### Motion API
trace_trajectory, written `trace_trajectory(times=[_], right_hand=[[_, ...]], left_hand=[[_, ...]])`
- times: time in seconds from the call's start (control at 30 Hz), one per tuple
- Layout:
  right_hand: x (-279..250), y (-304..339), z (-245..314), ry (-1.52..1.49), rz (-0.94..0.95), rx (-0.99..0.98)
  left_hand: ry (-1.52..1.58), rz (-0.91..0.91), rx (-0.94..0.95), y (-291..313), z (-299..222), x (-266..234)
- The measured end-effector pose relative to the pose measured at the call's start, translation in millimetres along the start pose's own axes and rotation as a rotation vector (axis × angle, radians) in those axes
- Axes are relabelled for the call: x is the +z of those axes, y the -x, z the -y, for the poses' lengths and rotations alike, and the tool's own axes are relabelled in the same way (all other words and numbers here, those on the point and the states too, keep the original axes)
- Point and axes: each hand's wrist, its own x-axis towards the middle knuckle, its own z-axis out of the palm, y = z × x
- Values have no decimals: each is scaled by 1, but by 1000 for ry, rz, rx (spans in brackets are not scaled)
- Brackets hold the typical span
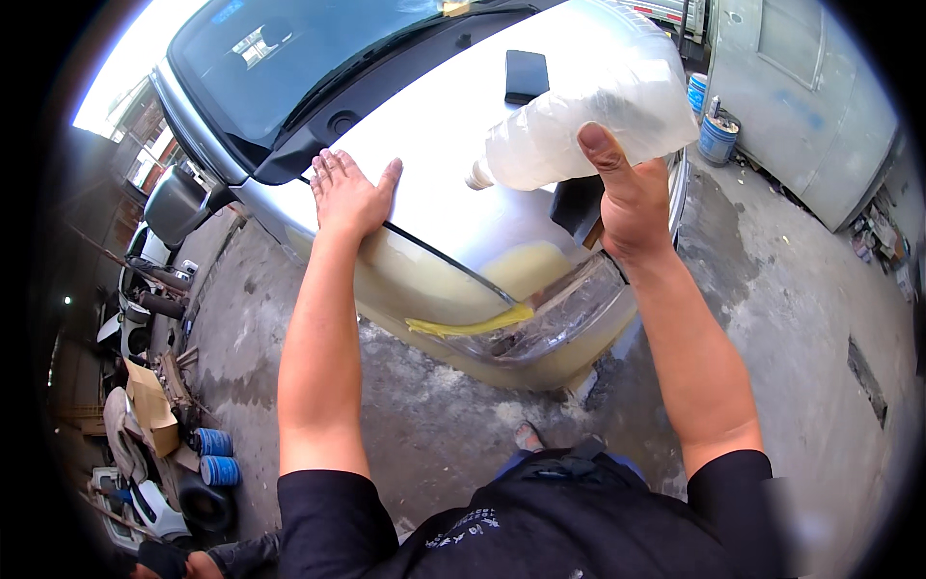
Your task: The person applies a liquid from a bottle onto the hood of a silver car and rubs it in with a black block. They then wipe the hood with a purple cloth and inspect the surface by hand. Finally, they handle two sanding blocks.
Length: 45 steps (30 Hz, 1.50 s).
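My right hand (pixel 627 193) grips a large translucent plastic bottle (pixel 588 125) above the front of a silver vehicle. The bottle lies tilted, its narrow mouth pointing left and slightly down; my thumb presses its side and my other fingers are mostly hidden. A dark piece (pixel 577 205) with a brown edge shows just below the bottle; I cannot tell what it is or whether I touch it. My left hand (pixel 352 193) rests flat, fingers stretched, on the bonnet (pixel 434 193) beside the seam with the fender (pixel 395 265). Farther up the bonnet lies a black rectangular object (pixel 526 77).
Yellow tape (pixel 473 323) runs above the film-covered headlight (pixel 555 323), near a beige patch on the bodywork. A side mirror (pixel 177 206) juts out left. Blue buckets (pixel 718 137) stand by a metal door (pixel 805 106). Car parts, a cardboard box (pixel 149 405) and cans (pixel 220 470) crowd the left.
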Motion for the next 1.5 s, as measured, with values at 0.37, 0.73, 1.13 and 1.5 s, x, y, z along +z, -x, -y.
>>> trace_trajectory(times=[0.37, 0.73, 1.13, 1.5], right_hand=[[-41, 17, 8, 120, -29, -8], [-81, 39, 13, 108, -193, 12], [-212, 133, 52, -269, -644, 346], [-244, 194, 70, -291, -774, 388]], left_hand=[[-58, -15, 514, 123, -153, 41], [-295, -106, 891, 148, -147, 56], [-153, -130, 639, 158, -84, 36], [-330, -114, 679, 153, -197, 69]])
